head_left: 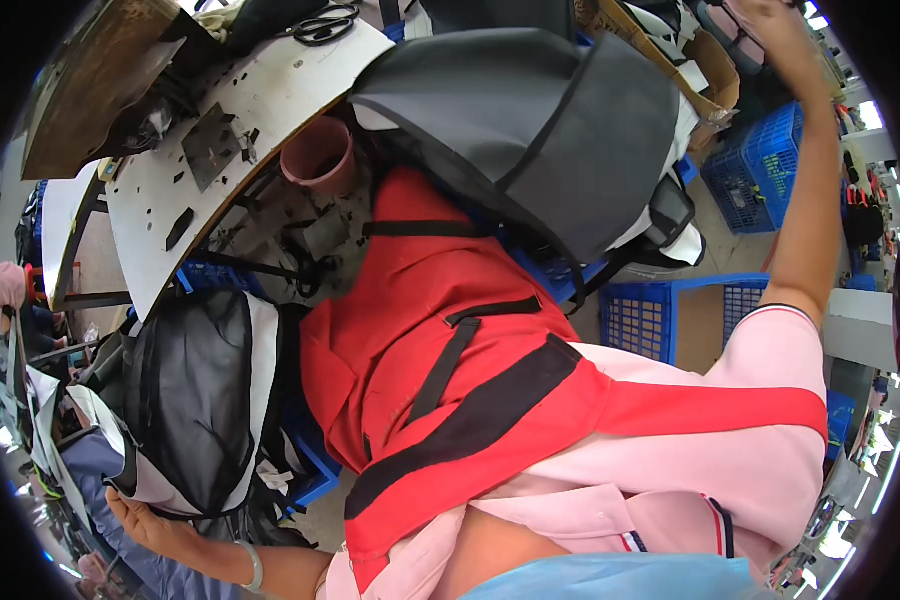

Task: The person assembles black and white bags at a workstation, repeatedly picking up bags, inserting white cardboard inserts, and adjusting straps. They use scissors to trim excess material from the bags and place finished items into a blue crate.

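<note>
My left hand [142, 520], with a bracelet on its wrist, reaches down at the lower left and touches the lower edge of a bundle of black and white fabric pieces [195, 400]. Its fingertips are hidden by the cloth. My right arm stretches up along the right side. My right hand [775, 28] is at the top edge, over a cardboard box [710, 85] that has things in it. The picture's edge cuts off its fingers. A red apron with black straps [420, 330] over a pink shirt fills the middle.
A stack of grey and black fabric panels [530, 110] lies at the top centre. A white worktable [300, 95] carries black scraps, scissors [325, 25] and a pink cup [318, 155]. Blue crates [765, 160] [650, 315] stand on the right.
</note>
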Available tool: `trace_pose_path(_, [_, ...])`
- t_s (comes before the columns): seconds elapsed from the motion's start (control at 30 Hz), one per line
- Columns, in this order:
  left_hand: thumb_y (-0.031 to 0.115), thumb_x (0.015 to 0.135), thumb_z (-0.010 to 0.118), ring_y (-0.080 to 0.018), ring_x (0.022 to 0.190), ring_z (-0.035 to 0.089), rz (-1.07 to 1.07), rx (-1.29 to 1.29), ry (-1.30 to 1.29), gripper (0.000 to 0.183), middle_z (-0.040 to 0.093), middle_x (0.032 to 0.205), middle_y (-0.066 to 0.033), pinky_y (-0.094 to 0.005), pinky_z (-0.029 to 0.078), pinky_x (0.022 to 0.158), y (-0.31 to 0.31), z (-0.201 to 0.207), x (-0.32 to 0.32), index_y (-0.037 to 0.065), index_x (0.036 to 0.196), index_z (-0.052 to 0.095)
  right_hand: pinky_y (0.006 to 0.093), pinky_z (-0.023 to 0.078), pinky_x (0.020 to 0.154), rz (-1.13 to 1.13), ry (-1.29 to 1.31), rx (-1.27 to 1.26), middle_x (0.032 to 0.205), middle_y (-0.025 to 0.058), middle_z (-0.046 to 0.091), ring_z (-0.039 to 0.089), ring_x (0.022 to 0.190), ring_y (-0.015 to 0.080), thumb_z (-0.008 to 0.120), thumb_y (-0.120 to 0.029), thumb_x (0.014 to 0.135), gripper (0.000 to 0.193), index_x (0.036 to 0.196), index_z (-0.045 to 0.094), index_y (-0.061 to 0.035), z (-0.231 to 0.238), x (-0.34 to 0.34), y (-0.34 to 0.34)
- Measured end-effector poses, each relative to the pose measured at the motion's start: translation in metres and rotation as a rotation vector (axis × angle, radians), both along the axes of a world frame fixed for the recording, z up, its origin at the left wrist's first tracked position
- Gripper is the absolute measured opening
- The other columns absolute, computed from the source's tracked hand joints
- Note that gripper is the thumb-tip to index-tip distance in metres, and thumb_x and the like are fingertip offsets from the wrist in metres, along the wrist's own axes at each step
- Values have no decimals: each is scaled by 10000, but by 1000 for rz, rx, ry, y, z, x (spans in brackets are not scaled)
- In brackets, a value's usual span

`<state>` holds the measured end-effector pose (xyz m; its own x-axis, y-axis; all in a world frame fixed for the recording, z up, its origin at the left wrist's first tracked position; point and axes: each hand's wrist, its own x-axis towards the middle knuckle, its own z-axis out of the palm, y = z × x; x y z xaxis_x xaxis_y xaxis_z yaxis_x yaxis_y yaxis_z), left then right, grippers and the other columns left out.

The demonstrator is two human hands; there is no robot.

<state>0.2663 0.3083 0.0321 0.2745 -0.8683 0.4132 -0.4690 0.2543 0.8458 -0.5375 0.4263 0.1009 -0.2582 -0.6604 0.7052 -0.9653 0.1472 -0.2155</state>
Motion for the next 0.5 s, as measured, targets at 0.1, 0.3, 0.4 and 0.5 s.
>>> trace_pose_path(0.1, [164, 1032, 486, -138, 1120, 529, 32, -34, -21, 374, 560, 1257, -78, -266, 389, 1008, -14, -19, -22, -80, 1316, 498, 443, 369, 910, 237, 104, 335, 1263, 186, 429, 422, 1106, 378, 684, -344, 850, 571, 1352, 458, -195, -117, 110, -5])
trace_pose_path(0.3, [147, 1027, 460, -179, 1152, 529, 284, -69, -79, 357, 565, 1279, -100, -299, 373, 1047, 0, -1, -20, -46, 1320, 525, 537, 217, 1124, 180, 92, 866, 1567, 131, 202, 200, 1424, 410, 751, -387, 756, 818, 1471, 355, -361, -326, 103, -47])
trace_pose_path(0.4, [108, 991, 460, -210, 1110, 552, 475, -339, -519, 324, 581, 1235, -104, -327, 409, 1007, 27, 52, -13, -11, 1271, 572, 560, 204, 1136, 97, 11, 979, 1615, 113, 128, 129, 1466, 404, 774, -420, 739, 852, 1471, 339, -416, -419, 38, -56])
trace_pose_path(0.5, [101, 968, 494, -188, 1048, 542, 567, -451, -501, 285, 581, 1162, -88, -308, 411, 950, 61, 84, -24, -18, 1211, 582, 565, 229, 1126, -9, -66, 1246, 1603, 136, 149, 113, 1465, 414, 774, -411, 735, 873, 1482, 321, -409, -446, 25, -87])
